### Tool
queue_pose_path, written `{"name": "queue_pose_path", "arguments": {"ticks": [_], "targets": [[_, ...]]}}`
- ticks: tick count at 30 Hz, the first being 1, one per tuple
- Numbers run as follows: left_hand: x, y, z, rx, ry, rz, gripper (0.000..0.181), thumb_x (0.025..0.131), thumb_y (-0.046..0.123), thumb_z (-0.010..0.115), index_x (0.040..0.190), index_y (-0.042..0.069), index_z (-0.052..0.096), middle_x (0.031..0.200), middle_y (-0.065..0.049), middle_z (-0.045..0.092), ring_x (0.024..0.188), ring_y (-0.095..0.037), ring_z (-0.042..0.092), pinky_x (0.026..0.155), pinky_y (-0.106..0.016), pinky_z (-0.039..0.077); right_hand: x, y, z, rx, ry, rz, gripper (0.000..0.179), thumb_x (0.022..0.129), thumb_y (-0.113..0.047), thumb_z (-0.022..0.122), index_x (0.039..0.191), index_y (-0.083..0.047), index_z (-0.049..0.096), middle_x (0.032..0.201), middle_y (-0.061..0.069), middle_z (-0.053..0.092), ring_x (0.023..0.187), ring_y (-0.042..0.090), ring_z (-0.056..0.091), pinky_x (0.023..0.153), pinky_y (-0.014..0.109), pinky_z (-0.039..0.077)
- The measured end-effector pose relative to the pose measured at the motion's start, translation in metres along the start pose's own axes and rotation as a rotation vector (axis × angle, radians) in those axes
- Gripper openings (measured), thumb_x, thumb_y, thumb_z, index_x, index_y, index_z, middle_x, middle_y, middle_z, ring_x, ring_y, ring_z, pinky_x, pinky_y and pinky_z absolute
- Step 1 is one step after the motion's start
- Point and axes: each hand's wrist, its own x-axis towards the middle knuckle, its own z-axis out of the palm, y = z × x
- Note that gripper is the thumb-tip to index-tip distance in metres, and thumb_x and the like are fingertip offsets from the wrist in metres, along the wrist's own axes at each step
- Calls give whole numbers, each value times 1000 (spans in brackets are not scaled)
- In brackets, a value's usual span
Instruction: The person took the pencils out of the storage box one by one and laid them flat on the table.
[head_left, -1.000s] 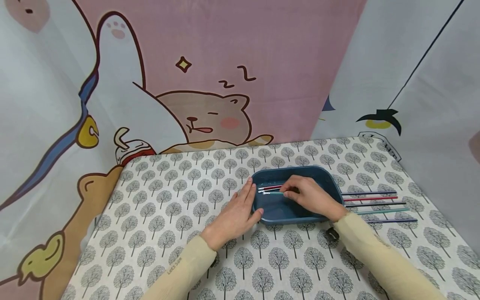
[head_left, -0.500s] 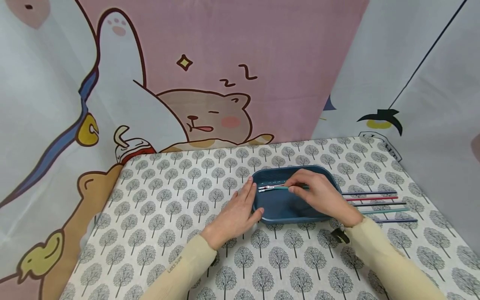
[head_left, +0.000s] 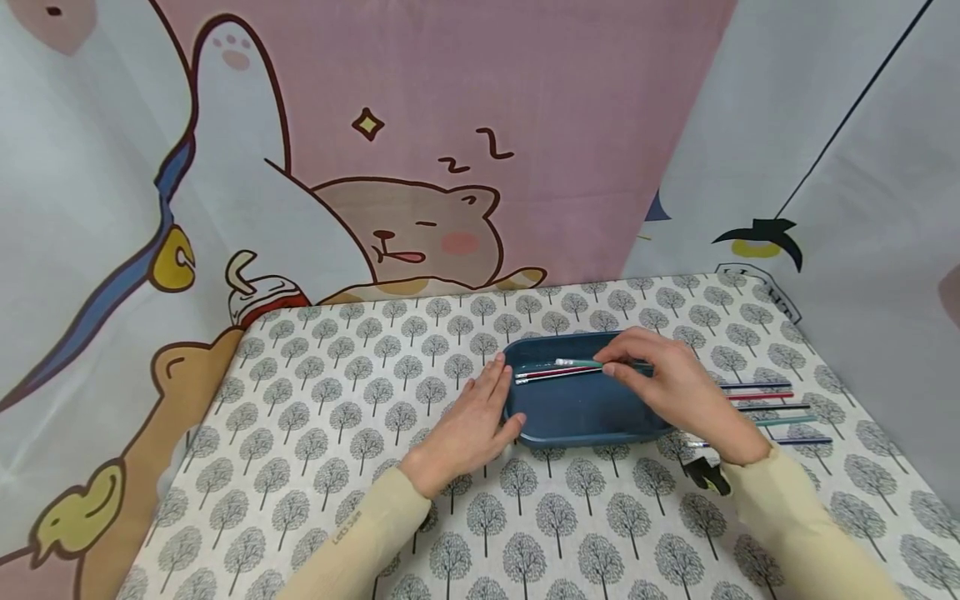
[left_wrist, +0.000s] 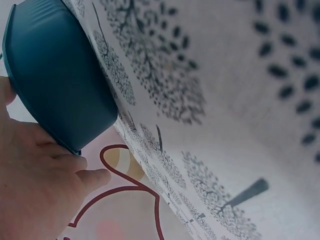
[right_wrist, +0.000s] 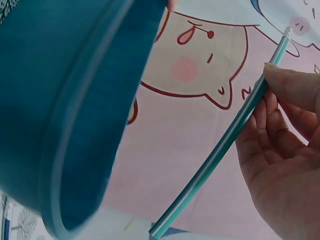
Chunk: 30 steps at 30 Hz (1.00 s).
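Note:
A teal pencil (head_left: 581, 363) with a white eraser end is pinched between thumb and fingers of my right hand (head_left: 671, 379), raised over the right part of a dark blue plastic basin (head_left: 577, 441). In the right wrist view the whole green pencil (right_wrist: 220, 145) slants past the basin's wall (right_wrist: 45, 100). Fairly straight fingers of my left hand (head_left: 467, 425) rest at the basin's left rim. The left wrist view shows that hand (left_wrist: 40, 180) against the rim. Red and dark pencils (head_left: 551, 375) lie inside the basin along its far side.
Right of the basin several pencils lie side by side on the tree-print tablecloth (head_left: 360, 467), among them a red one (head_left: 765, 397), a teal one (head_left: 787, 421) and a navy one (head_left: 806, 440). A cartoon-print curtain (head_left: 585, 150) hangs behind the table.
My right hand has moved right and slightly up with the teal pencil, away from the pencils at the basin's left end. The left hand stays at the rim.

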Motion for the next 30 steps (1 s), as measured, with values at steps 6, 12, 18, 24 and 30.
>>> {"name": "queue_pose_path", "arguments": {"ticks": [6, 12, 18, 24, 30], "targets": [[-1, -2, 0, -11, 13, 18, 68, 104, 46, 24, 154, 1, 14, 161, -10, -3, 146, -20, -1, 114, -50, 22, -5, 1, -12, -39, 38, -20, 27, 84, -4, 74, 100, -26, 71, 108, -15, 64, 97, 4, 59, 71, 27, 49], [-1, -2, -1, -13, 17, 30, 63, 105, 40, 26, 153, 0, 15, 161, -15, 3, 146, -22, 1, 114, -50, 23, -8, 2, -25, -41, 65, -31, 29, 83, 0, 74, 101, -22, 72, 108, -14, 64, 102, 6, 58, 82, 15, 44], [-1, -3, -2, -13, 16, 31, 63, 105, 39, 25, 153, 0, 14, 161, -12, -2, 146, -21, 1, 114, -48, 23, -9, 3, -41, -64, 93, -36, 32, 81, 2, 75, 102, -23, 73, 106, -13, 64, 99, 4, 57, 80, 16, 44], [0, -2, -3, -14, 20, 33, 63, 105, 37, 30, 153, -1, 15, 161, -10, -5, 146, -22, 1, 114, -49, 23, -10, 9, -55, -97, 110, -16, 33, 80, 3, 75, 102, -21, 74, 104, -13, 64, 93, 0, 56, 78, 15, 43], [1, -1, -2, -11, 24, 32, 64, 104, 34, 34, 153, -2, 16, 161, -11, -4, 146, -23, 1, 114, -50, 23, -13, 18, -65, -129, 124, -38, 37, 79, 5, 75, 105, -21, 74, 105, -11, 65, 95, -1, 56, 80, 13, 40]]}}
